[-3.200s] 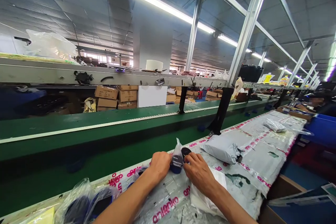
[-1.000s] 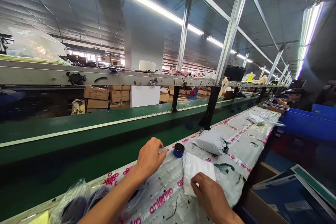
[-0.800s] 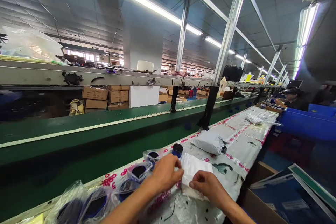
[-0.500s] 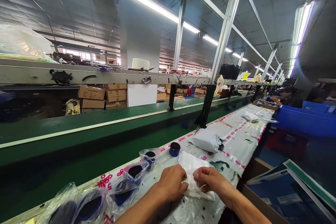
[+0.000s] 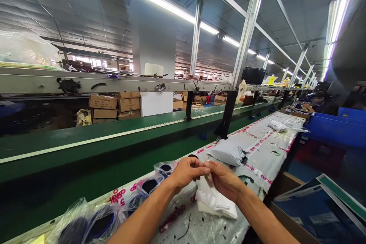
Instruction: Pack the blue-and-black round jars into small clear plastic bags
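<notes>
My left hand [image 5: 185,171] and my right hand [image 5: 223,179] meet above the workbench, fingertips pinched together on the top of a white plastic bag [image 5: 213,198]. The bag hangs from the pinch down onto a small stack of the same white bags on the plastic-covered bench [image 5: 257,156]. A small dark blue jar sits just behind my left hand, mostly hidden. Several clear bags holding dark blue jars [image 5: 148,187] lie in a row to the left of my hands.
A grey padded parcel [image 5: 227,152] lies on the bench beyond my hands. A green conveyor belt [image 5: 85,137] runs along the far side. Blue bins [image 5: 334,131] and another person stand at the right. A cardboard box [image 5: 288,217] sits below the bench edge.
My left hand came off the blue jar and joined the right hand on the white bags. Both hands then lifted one bag's top edge off the stack.
</notes>
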Demonstrator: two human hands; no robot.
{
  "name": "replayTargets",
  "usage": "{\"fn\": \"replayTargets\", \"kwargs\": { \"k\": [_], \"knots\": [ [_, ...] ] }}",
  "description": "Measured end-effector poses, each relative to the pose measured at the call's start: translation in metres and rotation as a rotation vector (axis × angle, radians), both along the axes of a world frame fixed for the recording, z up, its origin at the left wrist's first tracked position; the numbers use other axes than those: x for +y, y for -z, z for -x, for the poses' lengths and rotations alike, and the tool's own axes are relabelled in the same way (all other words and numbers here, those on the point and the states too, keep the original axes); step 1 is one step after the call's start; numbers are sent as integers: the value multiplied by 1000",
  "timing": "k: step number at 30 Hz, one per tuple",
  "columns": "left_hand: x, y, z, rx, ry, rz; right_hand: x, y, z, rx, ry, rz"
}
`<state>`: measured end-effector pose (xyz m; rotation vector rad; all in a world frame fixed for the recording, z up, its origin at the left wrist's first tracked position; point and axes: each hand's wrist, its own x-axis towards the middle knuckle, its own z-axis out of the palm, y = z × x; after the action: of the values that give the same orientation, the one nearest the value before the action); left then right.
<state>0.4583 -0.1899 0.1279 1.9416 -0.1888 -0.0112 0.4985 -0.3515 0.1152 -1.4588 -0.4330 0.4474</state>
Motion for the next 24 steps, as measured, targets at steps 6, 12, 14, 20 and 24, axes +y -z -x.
{"fn": "replayTargets", "kwargs": {
  "k": [6, 12, 14, 20, 24],
  "knots": [
    [21, -15, -12, -57, -119, -229, -5, -15, -26, -382, 109, 284],
    [28, -32, -28, -246, -315, -753, 4, -23, -49, -937, 343, 678],
    [28, -35, -38, -278, -347, -885, 12, -25, -61, -1062, 395, 782],
    [31, -18, -80, -225, -437, -1123, 30, 5, -104, -1213, 481, 989],
    [23, 8, -94, -118, -376, -1192, 27, 50, -120, -1194, 428, 1050]
  ]
}}
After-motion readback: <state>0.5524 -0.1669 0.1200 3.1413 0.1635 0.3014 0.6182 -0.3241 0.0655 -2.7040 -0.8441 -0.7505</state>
